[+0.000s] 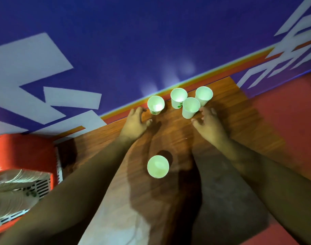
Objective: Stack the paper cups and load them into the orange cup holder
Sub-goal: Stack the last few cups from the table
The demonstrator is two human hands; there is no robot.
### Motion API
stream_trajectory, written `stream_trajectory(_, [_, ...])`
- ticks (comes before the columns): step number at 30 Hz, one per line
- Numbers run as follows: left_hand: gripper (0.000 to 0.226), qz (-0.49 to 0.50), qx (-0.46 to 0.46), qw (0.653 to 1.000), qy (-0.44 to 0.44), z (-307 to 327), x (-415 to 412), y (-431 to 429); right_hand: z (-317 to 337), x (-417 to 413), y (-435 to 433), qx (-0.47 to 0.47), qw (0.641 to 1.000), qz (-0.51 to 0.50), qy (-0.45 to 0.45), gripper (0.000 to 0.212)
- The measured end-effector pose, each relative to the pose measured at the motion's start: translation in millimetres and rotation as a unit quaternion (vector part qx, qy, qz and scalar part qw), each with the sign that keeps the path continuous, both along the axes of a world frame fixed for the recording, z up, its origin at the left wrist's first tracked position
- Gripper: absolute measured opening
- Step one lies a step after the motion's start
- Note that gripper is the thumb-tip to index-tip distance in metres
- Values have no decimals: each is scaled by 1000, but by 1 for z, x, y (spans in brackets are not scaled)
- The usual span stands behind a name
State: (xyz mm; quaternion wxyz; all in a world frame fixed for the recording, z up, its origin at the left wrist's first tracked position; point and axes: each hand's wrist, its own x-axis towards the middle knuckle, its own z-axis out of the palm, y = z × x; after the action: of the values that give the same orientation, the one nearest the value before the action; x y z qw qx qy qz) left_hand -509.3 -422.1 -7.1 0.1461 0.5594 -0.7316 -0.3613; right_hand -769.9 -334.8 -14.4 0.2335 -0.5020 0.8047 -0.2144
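Both my hands are out over the wooden table (pixel 169 131), each spread wide and holding nothing. My left hand (pixel 136 123) is just beside the far-left paper cup (pixel 156 105), and my right hand (pixel 208 123) is at the front cup (pixel 191 107) of the far cluster of three. I'd pinch each wall lightly so the rim doesn't crush, then nest one straight down into the other. All five cups, including the near cup (pixel 158 166), stand upright and look empty. The orange cup holder (pixel 24 152) at my left holds a stack of cups (pixel 18 177).

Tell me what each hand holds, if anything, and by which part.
Nothing is held. The left hand is open beside the leftmost cup; the right hand is open beside the front clustered cup, contact unclear.
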Motion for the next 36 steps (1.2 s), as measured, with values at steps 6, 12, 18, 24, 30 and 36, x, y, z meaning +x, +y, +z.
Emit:
stream_trajectory(6, [64, -25, 36, 994, -103, -10, -38, -32, -5, -12, -30, 16, 998, 15, 52, 47])
stream_trajectory(12, [55, -48, 49, 985, -161, -29, -44, -37, -27, -15, -36, 60, 992, 42, 103, 31])
stream_trajectory(18, [42, -25, -9, 991, -128, -35, -33, -30, -34, -15, -31, 23, 991, 59, 116, 17])
stream_trajectory(24, [25, -7, -44, 997, -67, -20, -8, -12, -13, -1, -12, -69, 997, 12, -27, 11])
stream_trajectory(30, [10, 16, -35, 999, 30, 3, 25, 15, 23, 27, 16, -79, 987, -10, -141, 11])
stream_trajectory(36, [6, 85, 25, 981, 173, 25, 56, 41, 57, 69, 55, -89, 964, 81, -236, 13])
